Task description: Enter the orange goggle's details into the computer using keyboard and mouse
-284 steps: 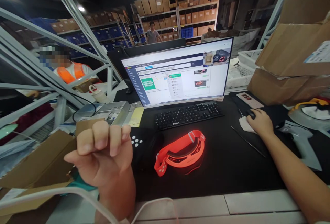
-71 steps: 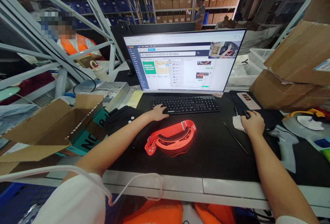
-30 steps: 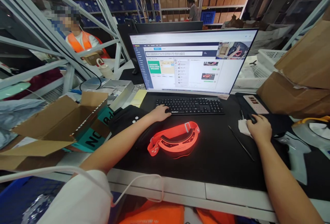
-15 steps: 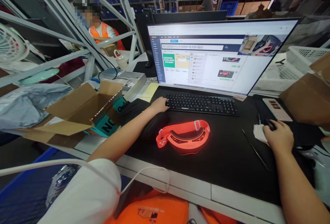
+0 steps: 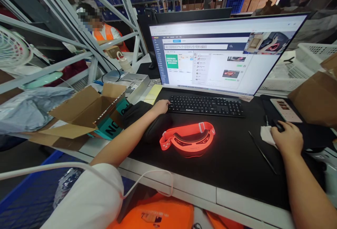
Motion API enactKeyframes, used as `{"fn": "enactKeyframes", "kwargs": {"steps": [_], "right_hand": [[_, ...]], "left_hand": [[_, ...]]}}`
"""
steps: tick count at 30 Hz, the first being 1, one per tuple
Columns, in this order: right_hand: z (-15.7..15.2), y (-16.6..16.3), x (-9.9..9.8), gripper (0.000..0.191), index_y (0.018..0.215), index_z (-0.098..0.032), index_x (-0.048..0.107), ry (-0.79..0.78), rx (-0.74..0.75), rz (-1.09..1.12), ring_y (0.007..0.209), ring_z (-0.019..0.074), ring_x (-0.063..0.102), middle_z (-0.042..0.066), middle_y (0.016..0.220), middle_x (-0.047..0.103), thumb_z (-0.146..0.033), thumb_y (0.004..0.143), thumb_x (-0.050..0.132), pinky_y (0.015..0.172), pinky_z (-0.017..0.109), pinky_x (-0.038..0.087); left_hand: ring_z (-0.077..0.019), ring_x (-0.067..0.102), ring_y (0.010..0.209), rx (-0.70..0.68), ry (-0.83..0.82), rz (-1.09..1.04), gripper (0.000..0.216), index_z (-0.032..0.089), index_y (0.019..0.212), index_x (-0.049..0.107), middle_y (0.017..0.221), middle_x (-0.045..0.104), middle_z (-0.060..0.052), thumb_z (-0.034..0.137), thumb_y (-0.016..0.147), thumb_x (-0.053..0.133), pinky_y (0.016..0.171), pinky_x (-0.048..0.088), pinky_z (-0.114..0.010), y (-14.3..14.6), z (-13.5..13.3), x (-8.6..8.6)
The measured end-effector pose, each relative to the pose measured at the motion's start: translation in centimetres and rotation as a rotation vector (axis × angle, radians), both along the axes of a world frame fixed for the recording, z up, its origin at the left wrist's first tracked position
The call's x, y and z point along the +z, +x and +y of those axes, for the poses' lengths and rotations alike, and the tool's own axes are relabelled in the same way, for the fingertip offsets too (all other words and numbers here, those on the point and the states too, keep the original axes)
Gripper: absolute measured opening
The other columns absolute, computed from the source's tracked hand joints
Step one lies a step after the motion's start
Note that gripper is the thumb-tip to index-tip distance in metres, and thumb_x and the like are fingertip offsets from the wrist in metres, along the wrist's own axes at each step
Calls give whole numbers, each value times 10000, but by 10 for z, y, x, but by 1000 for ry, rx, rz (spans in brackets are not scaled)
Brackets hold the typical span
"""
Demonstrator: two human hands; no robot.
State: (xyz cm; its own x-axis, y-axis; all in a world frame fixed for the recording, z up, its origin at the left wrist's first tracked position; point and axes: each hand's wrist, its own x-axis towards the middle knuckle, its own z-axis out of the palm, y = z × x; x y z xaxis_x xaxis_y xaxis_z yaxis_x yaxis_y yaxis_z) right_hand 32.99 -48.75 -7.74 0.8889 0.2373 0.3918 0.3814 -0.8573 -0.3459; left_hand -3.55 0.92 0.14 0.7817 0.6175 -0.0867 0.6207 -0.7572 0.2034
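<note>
At the left end of the black keyboard (image 5: 206,106), my left hand (image 5: 161,107) rests with its fingers extended over the edge keys. My right hand (image 5: 288,138) curves over a dark computer mouse (image 5: 279,126), on the right of the desk. Between my arms lie bright orange-red goggles (image 5: 193,146) with a wide strap (image 5: 184,130), untouched. A thin metal tool resembling tweezers (image 5: 262,152) lies left of my right forearm. Beyond the keyboard, a lit monitor (image 5: 216,65) shows a web page with chat and camera windows.
An opened cardboard box (image 5: 76,113) and a black pouch (image 5: 150,123) stand on the left. A phone (image 5: 286,110) lies beyond the mouse, near another carton (image 5: 314,97). A white cable (image 5: 79,165) crosses my left arm. Two people are in the background.
On the monitor, the yellow panel beside the green block has turned mostly white. The standing person in the background has moved slightly left. Both my hands stay at the keyboard and mouse.
</note>
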Motion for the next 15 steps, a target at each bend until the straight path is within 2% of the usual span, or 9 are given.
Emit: {"fn": "enactKeyframes", "kwargs": {"steps": [3,7,12,15], "right_hand": [[0,0,0,571,1308,-160,769,1,3,-4,1334,327,622,159,1471,664,-482,914,508,1138,437,484],[1,-2,2,578,1313,-146,770,8,-3,3,1339,339,623,167,1483,660,-472,912,511,1148,451,487],[2,-3,4,563,1316,-164,769,9,-10,38,1335,353,615,168,1497,646,-471,916,518,1126,471,500],[1,-2,2,555,1317,-175,768,10,-11,31,1333,346,619,161,1489,648,-470,915,524,1126,460,500]], "left_hand": [[-254,651,1305,-83,2,-25,280,176,1284,711,1365,693,-117,293,1052,607,1175,512,-496,1,-2,-1],[-203,635,1362,-175,13,-26,441,216,1324,739,1414,686,-88,139,988,462,1215,483,-328,7,-7,1],[-241,618,1409,-209,42,23,510,205,1399,700,1484,673,-81,154,950,464,1221,474,-347,12,-12,5],[-252,569,1473,-219,58,64,560,219,1490,628,1627,561,-57,195,945,502,1255,432,-349,16,-17,9]]}}
